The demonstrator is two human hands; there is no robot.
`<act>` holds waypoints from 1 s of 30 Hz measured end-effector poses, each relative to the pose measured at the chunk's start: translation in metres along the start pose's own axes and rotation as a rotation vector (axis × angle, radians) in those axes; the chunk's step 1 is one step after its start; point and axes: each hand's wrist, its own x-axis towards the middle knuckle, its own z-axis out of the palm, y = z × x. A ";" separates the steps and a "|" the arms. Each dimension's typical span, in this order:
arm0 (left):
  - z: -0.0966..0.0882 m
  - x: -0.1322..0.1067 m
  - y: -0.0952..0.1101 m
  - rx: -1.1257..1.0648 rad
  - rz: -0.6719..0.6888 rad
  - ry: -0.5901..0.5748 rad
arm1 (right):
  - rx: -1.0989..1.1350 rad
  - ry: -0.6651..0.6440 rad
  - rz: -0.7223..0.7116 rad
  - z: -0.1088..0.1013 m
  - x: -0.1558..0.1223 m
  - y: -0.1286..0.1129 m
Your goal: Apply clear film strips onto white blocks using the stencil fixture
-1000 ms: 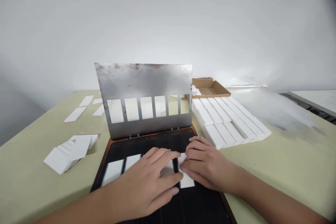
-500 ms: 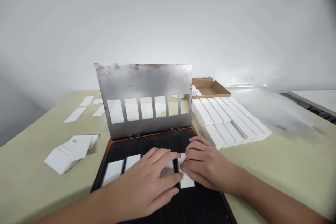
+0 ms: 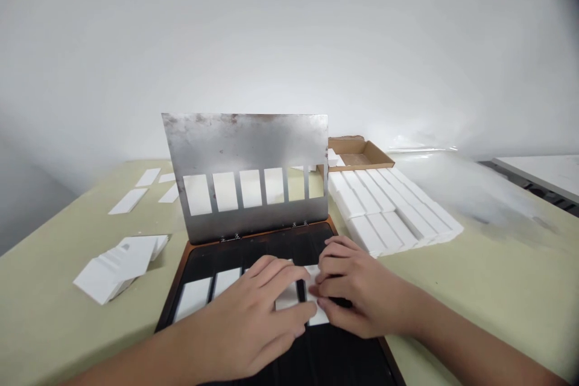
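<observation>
A black tray (image 3: 289, 244) with an orange rim lies in front of me, its steel lid (image 3: 246, 142) with several rectangular slots standing upright at the back. White cards (image 3: 193, 297) lie in a row in the tray's slots. My left hand (image 3: 253, 319) lies flat over the middle cards, fingers stretched out. My right hand (image 3: 357, 292) rests beside it, fingertips pressing on a white card (image 3: 317, 313) at the right end of the row. The two hands touch at the fingertips.
A fanned pile of white cards (image 3: 115, 265) lies left of the tray, with loose cards (image 3: 128, 200) farther back. Rows of stacked white cards (image 3: 393, 208) and an open cardboard box (image 3: 362, 154) sit to the right on the pale green table (image 3: 488, 277).
The view has shifted slightly. My right hand's fingers have slid a little down and left on the card; my left hand has barely moved.
</observation>
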 end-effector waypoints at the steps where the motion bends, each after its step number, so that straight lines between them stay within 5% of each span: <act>1: 0.001 -0.001 -0.001 -0.010 -0.016 0.013 | 0.007 0.002 0.000 -0.001 0.000 0.000; 10: 0.003 0.005 -0.004 0.016 -0.113 0.005 | 0.034 0.028 0.021 -0.001 0.001 0.000; 22: 0.003 0.002 -0.003 0.017 -0.074 -0.027 | 0.118 0.437 0.110 0.002 0.000 0.007; 30: 0.003 0.004 -0.002 0.032 -0.069 -0.046 | 0.131 0.485 0.111 0.003 0.000 0.005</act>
